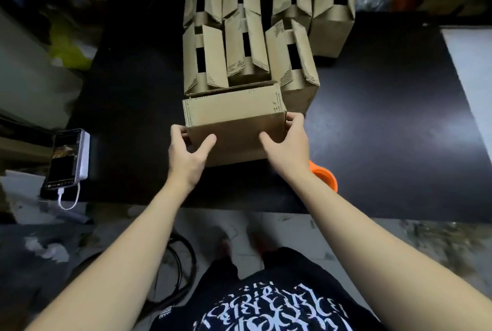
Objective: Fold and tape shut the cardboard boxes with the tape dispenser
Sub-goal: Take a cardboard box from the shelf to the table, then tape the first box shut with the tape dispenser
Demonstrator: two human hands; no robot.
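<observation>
A brown cardboard box (234, 117) lies on its side near the front of the black table (386, 117). My left hand (186, 153) grips its left end, thumb on the near face and fingers round the corner. My right hand (288, 141) grips its right end the same way. Behind it stand several more cardboard boxes (247, 45) with their top flaps half open. An orange tape dispenser (324, 174) lies on the table just right of my right wrist, partly hidden by my forearm.
A phone on a white power bank (68, 157) with a white cable sits at the table's front left. Dark cables (183, 264) lie on the floor by my feet. Blurred clutter fills the shelves at the back left and right.
</observation>
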